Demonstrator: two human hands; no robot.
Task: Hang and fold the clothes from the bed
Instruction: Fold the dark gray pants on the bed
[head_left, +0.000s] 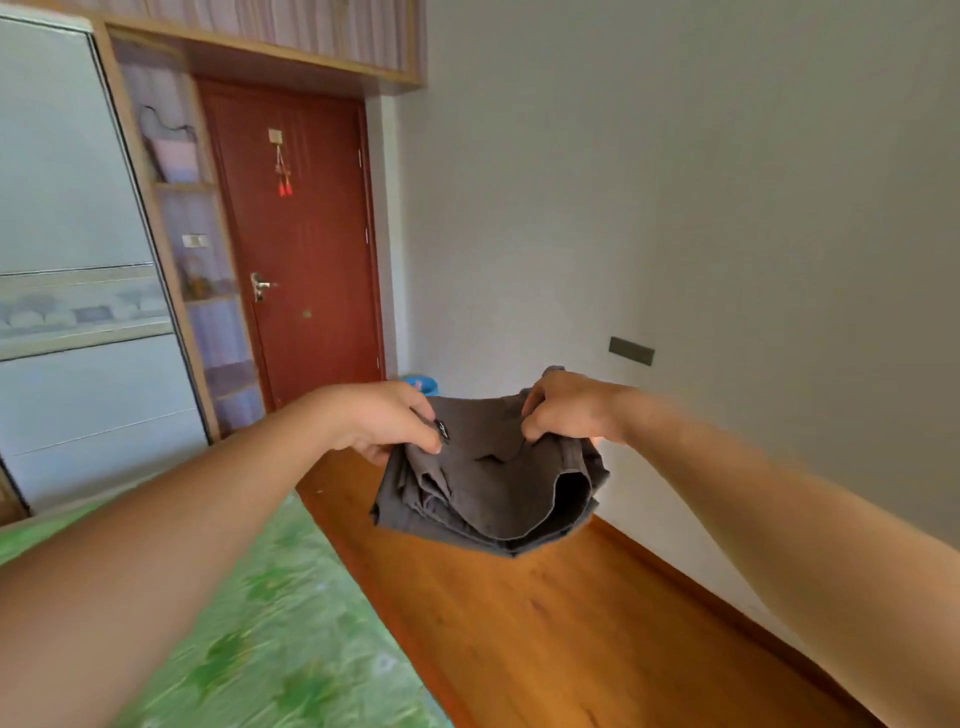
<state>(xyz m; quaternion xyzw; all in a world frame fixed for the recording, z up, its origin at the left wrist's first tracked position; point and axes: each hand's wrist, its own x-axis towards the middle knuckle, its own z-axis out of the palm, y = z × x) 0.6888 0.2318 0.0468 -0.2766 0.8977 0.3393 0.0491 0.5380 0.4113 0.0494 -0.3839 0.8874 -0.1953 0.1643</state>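
Mid-frame, above the orange wooden floor (519, 623), the left hand (382, 418) and right hand (569, 408) pinch the top edge of dark grey cotton shorts (488, 493), likely held clear for folding

Green-patterned bed (270, 623), wood floor (519, 623) alongside w/ blue obj. (422, 385) near door (296, 234).

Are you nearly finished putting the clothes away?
Hard to say. The left hand and right hand grip one bunched grey garment in the air over the floor, so it is in hand, not yet folded. Only a strip of the green bed shows, with no finished pile in view.
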